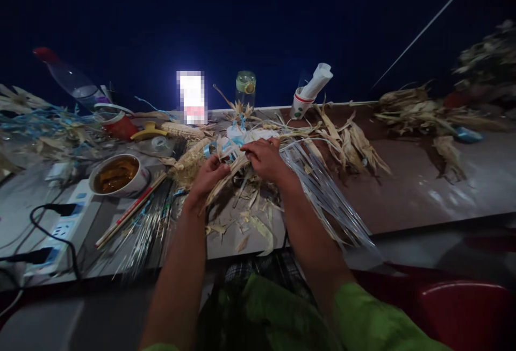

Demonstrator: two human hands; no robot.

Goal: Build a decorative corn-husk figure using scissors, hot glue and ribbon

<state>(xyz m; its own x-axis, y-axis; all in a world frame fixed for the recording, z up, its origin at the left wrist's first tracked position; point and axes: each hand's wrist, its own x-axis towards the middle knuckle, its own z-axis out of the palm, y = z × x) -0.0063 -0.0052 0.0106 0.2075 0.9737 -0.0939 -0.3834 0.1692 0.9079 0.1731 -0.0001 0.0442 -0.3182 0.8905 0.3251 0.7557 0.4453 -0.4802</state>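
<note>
My left hand [208, 178] has its fingers bent and pinches a pale dried corn husk [235, 170] over the middle of the table. From the right, my right hand [265, 160] closes its fingers on the same husk, a short way from the left hand. Loose husk scraps [262, 233] lie below the hands. Just beyond them are a light blue ribbon roll [209, 149] and a small husk flower [242, 109]. A bundle of clear plastic strips [322, 192] spreads to the right of my right hand. Parts of the husk are hidden under my fingers.
Left of my hands lie thin wires [149, 233], red-marked sticks [131, 211], a bowl of brown liquid [141, 179] and a power strip [66, 227]. Behind stand a bottle [245, 86], a paper cup [301, 105] and a bright blurred rectangle [192, 95]. Husk bundles [411, 109] lie right.
</note>
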